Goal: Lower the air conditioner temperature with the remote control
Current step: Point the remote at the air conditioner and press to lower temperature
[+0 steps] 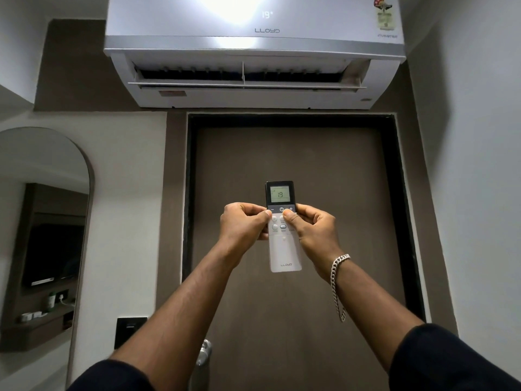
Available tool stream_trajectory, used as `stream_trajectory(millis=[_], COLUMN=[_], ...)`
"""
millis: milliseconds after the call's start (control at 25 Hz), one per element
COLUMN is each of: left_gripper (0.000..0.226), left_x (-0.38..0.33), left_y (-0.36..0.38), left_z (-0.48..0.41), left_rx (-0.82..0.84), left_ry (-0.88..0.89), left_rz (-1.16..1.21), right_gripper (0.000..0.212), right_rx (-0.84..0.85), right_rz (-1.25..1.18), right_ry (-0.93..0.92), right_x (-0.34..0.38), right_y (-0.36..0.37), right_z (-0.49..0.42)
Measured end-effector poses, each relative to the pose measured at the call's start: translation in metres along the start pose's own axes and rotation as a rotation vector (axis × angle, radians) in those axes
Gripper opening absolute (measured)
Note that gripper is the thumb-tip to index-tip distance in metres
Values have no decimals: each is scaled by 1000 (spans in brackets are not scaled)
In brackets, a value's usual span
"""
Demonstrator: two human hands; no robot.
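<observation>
The air conditioner (pixel 253 49) above the door (pixel 293 292) read "LLOYD" and "19"; your remote control (pixel 282 227) showed "19" and "LLOYD" too. You held it upright before the door, arms outstretched, left grip (pixel 244 224) and right grip (pixel 313 227) both closed on its sides, thumbs on its buttons. A chain bracelet (pixel 338 275) hung from your right wrist. An arched mirror (pixel 45 221) stood left.

Hotel-like room, wall air conditioner (pixel 253 49) above brown door (pixel 293 221), arched mirror (pixel 45 221) reflecting television
</observation>
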State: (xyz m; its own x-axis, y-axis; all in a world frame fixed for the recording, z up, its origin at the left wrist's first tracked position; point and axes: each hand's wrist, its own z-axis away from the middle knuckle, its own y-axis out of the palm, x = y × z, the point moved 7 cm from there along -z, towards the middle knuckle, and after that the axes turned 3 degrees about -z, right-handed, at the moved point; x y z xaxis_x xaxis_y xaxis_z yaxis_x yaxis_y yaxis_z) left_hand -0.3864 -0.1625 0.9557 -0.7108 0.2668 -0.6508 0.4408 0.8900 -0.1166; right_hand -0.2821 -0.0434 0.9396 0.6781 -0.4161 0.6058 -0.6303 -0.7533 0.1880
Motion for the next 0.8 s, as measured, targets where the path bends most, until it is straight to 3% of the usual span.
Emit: stream_trajectory(millis=[80,160,800], left_gripper=[12,12,14], left_x=[-1,-1,-6], left_y=[-1,-2,-5], left_z=[1,1,3], left_rx=[-37,-50,-51], left_ry=[-26,-51,-29], left_rz=[7,4,-54], right_gripper=[24,10,18], right_rx=[-5,2,28], right_rz=[-1,9,31], right_ry=[6,-5,-46], right_x=[1,1,11], right_y=[1,1,6], right_z=[2,4,10])
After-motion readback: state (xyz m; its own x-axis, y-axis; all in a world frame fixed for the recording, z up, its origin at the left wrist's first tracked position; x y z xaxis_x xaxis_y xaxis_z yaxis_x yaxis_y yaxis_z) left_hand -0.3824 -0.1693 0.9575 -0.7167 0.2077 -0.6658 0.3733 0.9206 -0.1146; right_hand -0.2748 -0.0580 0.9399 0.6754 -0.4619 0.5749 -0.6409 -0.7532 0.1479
